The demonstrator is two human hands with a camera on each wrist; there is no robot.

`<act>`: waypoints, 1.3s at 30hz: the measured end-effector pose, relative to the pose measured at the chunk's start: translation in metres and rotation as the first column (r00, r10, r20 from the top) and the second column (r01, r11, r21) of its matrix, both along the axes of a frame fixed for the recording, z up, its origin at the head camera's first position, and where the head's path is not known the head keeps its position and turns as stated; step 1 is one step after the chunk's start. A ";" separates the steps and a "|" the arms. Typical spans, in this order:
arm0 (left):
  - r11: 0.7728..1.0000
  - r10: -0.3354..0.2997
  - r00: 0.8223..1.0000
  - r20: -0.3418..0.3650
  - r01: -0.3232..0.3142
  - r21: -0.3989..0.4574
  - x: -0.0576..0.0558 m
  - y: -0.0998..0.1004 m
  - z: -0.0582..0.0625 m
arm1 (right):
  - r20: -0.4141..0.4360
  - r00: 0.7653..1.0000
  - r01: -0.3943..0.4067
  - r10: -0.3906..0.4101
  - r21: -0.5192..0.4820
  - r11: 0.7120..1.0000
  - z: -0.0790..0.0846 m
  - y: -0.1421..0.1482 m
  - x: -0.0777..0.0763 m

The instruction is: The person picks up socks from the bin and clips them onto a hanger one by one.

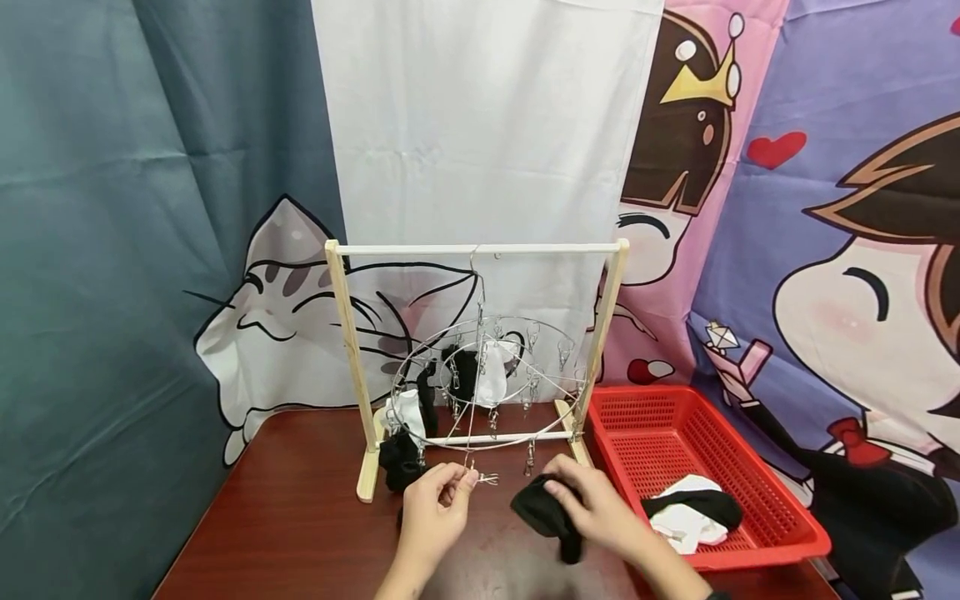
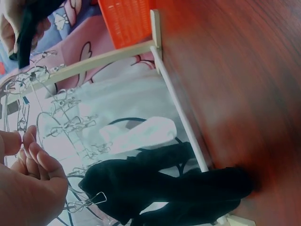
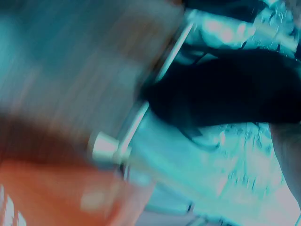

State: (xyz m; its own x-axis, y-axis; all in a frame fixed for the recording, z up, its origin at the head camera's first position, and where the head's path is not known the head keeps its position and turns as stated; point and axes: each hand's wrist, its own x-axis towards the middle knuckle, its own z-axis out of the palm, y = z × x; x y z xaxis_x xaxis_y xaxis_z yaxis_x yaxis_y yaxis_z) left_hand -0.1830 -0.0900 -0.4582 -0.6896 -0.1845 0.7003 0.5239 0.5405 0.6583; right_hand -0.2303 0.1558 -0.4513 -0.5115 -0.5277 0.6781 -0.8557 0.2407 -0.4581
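My left hand [image 1: 438, 500] pinches a metal clip [image 1: 487, 478] at the near edge of the round wire drying hanger [image 1: 482, 300]. My right hand [image 1: 600, 508] grips a black sock [image 1: 547, 508], which hangs down just right of that clip, apart from it. Several socks hang from the ring: a white sock [image 1: 491, 372] and a black sock [image 1: 461, 375] at the back, another white sock [image 1: 405, 411] and black ones at the left. Close to my left hand in the left wrist view hangs a black sock [image 2: 131, 183]. The right wrist view is blurred.
A wooden rack with a white top bar [image 1: 420, 249] carries the hanger. To its right, a red plastic basket [image 1: 720, 425] holds white and black socks [image 1: 690, 521]. Both stand on a reddish-brown table [image 1: 285, 508], before a printed curtain [image 1: 487, 125].
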 end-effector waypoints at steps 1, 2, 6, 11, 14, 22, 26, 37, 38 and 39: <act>1.000 -0.017 1.000 0.011 0.017 0.010 0.000 0.001 0.001 | 0.030 0.999 -0.026 0.026 -0.009 1.000 -0.002 -0.008 0.003; 0.999 -0.031 0.999 0.021 0.031 0.017 0.001 0.002 0.002 | 0.056 0.998 -0.038 0.039 -0.017 0.999 -0.003 -0.015 0.005; 0.997 -0.068 0.997 0.042 0.066 0.029 0.002 0.006 0.004 | 0.095 0.995 -0.007 0.012 -0.054 0.999 -0.004 -0.033 0.010; 0.996 -0.083 0.996 0.037 0.082 0.029 0.002 0.007 0.006 | 0.162 0.986 0.042 -0.025 -0.104 0.994 0.000 -0.041 0.014; 0.996 -0.086 0.996 0.032 0.086 0.019 0.003 0.007 0.007 | 0.196 0.980 0.039 -0.011 -0.137 0.990 0.002 -0.042 0.015; 0.995 -0.104 0.994 0.032 0.104 0.004 0.005 0.008 0.010 | 0.265 0.964 0.059 0.001 -0.219 0.974 0.004 -0.046 0.014; 0.996 -0.092 0.996 0.017 0.092 0.007 0.004 0.007 0.011 | 0.304 0.953 0.078 -0.007 -0.221 0.972 0.006 -0.047 0.015; 0.999 -0.039 0.999 0.017 0.039 -0.022 0.005 0.003 0.011 | 0.285 0.957 0.112 -0.052 -0.196 0.974 0.005 -0.051 0.016; 0.999 -0.039 0.999 0.018 0.039 -0.025 0.005 0.004 0.011 | 0.300 0.952 0.125 -0.062 -0.198 0.972 0.005 -0.052 0.015; 0.999 -0.041 0.999 0.015 0.041 -0.024 0.005 0.004 0.010 | 0.307 0.949 0.134 -0.068 -0.200 0.971 0.005 -0.052 0.015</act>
